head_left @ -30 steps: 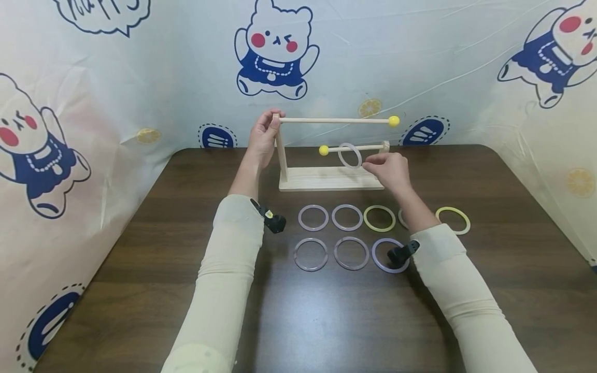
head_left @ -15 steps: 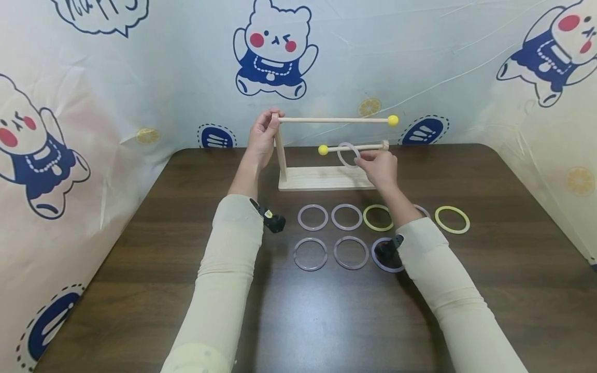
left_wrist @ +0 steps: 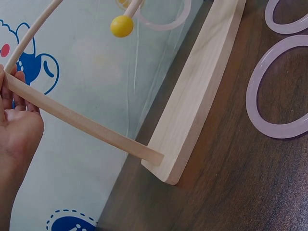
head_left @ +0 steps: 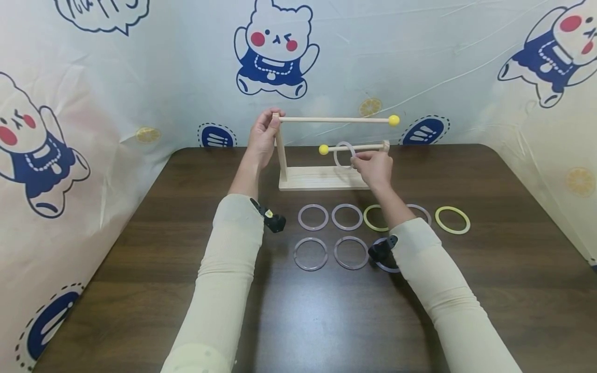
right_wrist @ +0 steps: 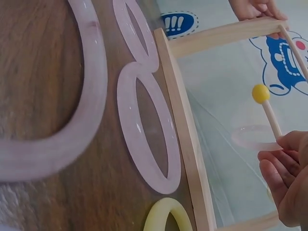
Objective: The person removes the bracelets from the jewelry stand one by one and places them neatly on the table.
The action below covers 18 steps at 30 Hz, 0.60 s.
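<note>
A wooden rack stands at the back of the table, with a flat base [head_left: 322,178] and two posts. From its left post an upper rod [head_left: 333,120] runs right to a yellow ball [head_left: 394,120]. A lower rod [head_left: 366,147] points left from the right post and ends in another yellow ball [left_wrist: 121,26]. One pale lilac ring [head_left: 336,156] is around the lower rod. My right hand [head_left: 377,168] pinches that ring's right edge between thumb and fingers. My left hand [head_left: 262,137] grips the top of the left post [left_wrist: 82,118].
Several rings lie flat in two rows before the rack: lilac rings [head_left: 313,205] and yellow-green rings [head_left: 452,208]. My right forearm passes over some of them. A printed cloth [head_left: 186,62] hangs behind the dark wooden table [head_left: 298,321].
My right hand has moved left and taken hold of the ring on the lower rod. That ring has shifted slightly left towards the ball. The left hand stays on the post.
</note>
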Each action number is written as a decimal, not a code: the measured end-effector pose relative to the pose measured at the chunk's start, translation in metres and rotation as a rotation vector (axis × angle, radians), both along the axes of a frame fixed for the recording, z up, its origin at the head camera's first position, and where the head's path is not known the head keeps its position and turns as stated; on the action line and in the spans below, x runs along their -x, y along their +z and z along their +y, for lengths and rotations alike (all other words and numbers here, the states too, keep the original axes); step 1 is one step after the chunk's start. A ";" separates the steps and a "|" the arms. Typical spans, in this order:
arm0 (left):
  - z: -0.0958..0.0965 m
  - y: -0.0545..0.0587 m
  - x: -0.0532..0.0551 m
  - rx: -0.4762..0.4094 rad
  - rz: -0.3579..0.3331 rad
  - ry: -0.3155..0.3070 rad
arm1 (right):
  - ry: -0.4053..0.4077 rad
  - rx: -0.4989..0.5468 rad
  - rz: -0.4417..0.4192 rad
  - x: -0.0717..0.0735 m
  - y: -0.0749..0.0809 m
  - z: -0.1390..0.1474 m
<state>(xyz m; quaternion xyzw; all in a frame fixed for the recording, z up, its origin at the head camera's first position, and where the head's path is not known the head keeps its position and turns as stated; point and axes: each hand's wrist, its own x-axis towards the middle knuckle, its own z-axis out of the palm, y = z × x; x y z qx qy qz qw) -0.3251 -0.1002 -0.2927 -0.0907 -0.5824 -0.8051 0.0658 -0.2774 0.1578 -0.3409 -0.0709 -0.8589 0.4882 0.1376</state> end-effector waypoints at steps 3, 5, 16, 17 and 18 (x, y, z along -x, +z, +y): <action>0.000 0.001 -0.001 -0.006 -0.002 -0.001 | -0.007 0.006 -0.007 -0.001 0.001 -0.002; 0.000 0.001 -0.001 -0.008 -0.004 -0.002 | -0.007 0.011 -0.005 -0.001 0.000 -0.003; -0.001 0.000 -0.001 -0.009 0.002 -0.005 | -0.028 0.036 0.027 -0.001 -0.003 -0.006; -0.001 0.000 0.000 -0.007 0.002 -0.004 | -0.027 0.039 0.026 -0.002 -0.003 -0.006; -0.001 0.000 0.000 -0.007 0.002 -0.004 | -0.024 0.044 0.024 -0.002 -0.003 -0.007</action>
